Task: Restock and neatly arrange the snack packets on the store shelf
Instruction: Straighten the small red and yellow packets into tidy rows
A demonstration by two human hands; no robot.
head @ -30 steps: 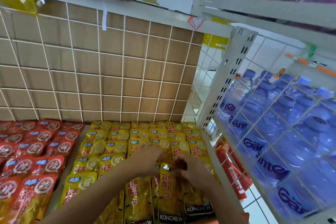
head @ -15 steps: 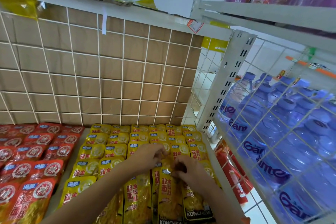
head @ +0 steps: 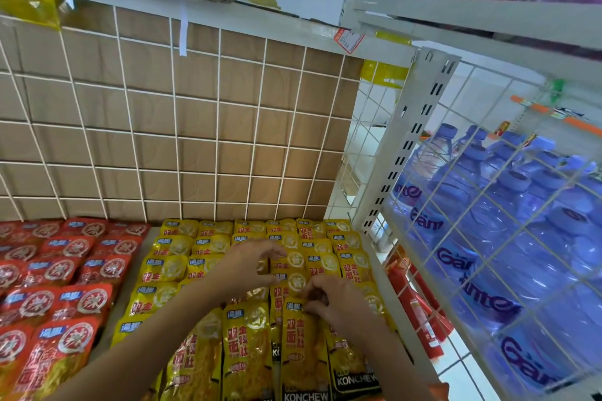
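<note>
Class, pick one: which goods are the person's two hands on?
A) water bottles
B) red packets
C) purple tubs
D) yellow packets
D: the left hand and the right hand are both on the yellow packets, while the red packets lie untouched to their left.

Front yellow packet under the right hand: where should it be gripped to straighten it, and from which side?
Pinch the top seam of the yellow foil snack packet, coming from above. It lies back with its sides hemmed in by neighbouring packets, so only the top edge is free. The right hand appears to pinch there.
</note>
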